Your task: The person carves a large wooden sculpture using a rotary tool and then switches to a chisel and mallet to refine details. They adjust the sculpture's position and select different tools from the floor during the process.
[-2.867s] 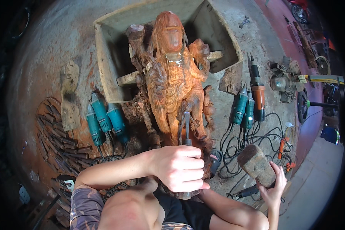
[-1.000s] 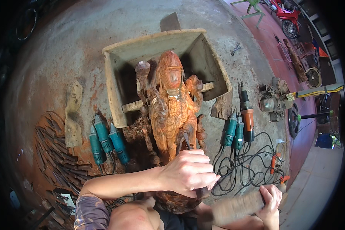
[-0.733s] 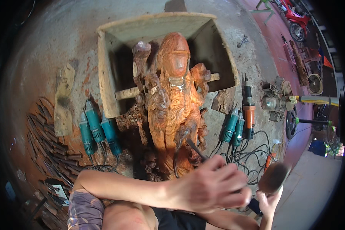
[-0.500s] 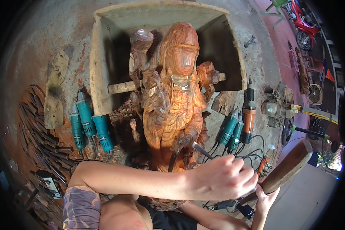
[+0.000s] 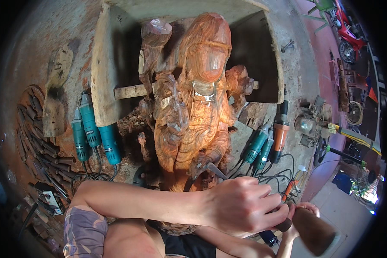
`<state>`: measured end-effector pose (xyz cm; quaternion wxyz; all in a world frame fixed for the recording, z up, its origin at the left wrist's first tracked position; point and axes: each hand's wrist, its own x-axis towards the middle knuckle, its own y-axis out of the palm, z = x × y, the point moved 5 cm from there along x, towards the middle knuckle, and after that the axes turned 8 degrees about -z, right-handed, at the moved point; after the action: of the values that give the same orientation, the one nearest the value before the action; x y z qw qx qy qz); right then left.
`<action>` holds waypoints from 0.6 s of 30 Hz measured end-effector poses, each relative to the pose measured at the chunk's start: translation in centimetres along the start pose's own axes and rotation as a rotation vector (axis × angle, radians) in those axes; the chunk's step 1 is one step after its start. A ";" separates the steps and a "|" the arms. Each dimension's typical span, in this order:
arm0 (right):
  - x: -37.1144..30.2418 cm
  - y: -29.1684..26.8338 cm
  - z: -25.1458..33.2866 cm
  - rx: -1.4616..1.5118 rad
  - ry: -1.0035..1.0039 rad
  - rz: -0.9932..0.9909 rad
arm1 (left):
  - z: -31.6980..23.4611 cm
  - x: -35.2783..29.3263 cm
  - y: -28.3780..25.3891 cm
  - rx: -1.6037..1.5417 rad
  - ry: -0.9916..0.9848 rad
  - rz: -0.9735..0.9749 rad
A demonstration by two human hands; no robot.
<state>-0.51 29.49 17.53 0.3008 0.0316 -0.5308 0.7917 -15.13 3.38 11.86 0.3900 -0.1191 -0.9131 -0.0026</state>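
Observation:
A reddish-brown wood carving of a robed figure [image 5: 198, 129] lies on its back before me, its face only roughly blocked out. My left arm reaches across to the right, and my left hand [image 5: 245, 206] is closed round a chisel [image 5: 217, 171]. The chisel's metal blade points up and left, its tip at the folds low on the figure. Its handle end pokes out below my fingers. Beside it, my right hand [image 5: 293, 230] grips a wooden mallet [image 5: 316, 234], slightly blurred, with its broad head down and right, close to the chisel's handle. My left hand partly hides the right one.
A wooden box [image 5: 99, 73] surrounds the figure's head, with a wooden bar [image 5: 131, 91] across it. Teal power tools [image 5: 90, 122] stand on the left, more teal ones [image 5: 257, 144] and an orange one [image 5: 279, 133] on the right, with tangled cords. Several chisels [image 5: 38, 142] lie at far left.
The mallet has swung down from its raised position at the right and now sits low by the chisel's handle. The left hand stays near the same spot; the view has shifted slightly.

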 end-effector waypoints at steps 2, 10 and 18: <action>0.0 -0.3 0.5 -0.090 -0.017 0.007 | 0.0 0.1 -0.2 -0.033 -0.012 -0.013; 0.6 -1.1 1.4 -0.243 -0.150 0.057 | 0.3 0.2 -0.5 -0.065 -0.020 -0.001; 1.4 -2.9 1.7 -0.376 -0.212 0.032 | 0.6 1.1 -1.4 -0.196 -0.154 -0.112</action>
<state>-0.67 29.37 21.18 0.2311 0.0496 -0.6983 0.6756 -16.61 2.30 12.37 0.3045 -0.1054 -0.9409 -0.1044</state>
